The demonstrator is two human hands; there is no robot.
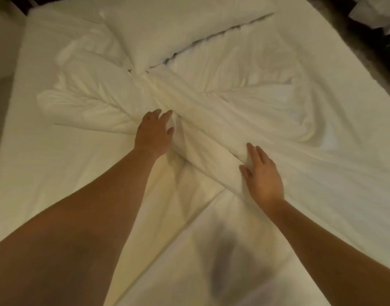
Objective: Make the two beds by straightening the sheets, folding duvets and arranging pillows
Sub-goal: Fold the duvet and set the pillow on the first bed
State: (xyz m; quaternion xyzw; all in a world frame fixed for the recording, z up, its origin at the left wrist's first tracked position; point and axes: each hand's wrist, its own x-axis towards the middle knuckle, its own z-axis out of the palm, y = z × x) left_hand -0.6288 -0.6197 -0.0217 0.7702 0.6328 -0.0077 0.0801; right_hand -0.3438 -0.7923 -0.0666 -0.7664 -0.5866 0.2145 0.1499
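Bed [46, 168]: sheet under your fingers mostly flat, seems straightened. Duvet [211, 111] bunched in twisted ridge, running from your fingers toward far side; not folded yet. Pillow [178, 36] beyond fingers, askew, still to arrange. Left hand [154, 133] and right hand [262, 175]: fingers spread, pressing duvet, gripping nothing.

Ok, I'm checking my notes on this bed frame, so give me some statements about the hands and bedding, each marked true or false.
1. Both hands rest on the duvet. True.
2. The left hand clutches a pillow. False: it lies open on the bunched duvet.
3. The right hand is flat, fingers extended. True.
4. The duvet is spread smooth across the bed. False: it is gathered into a twisted band.
5. A pillow lies beyond the duvet. True.
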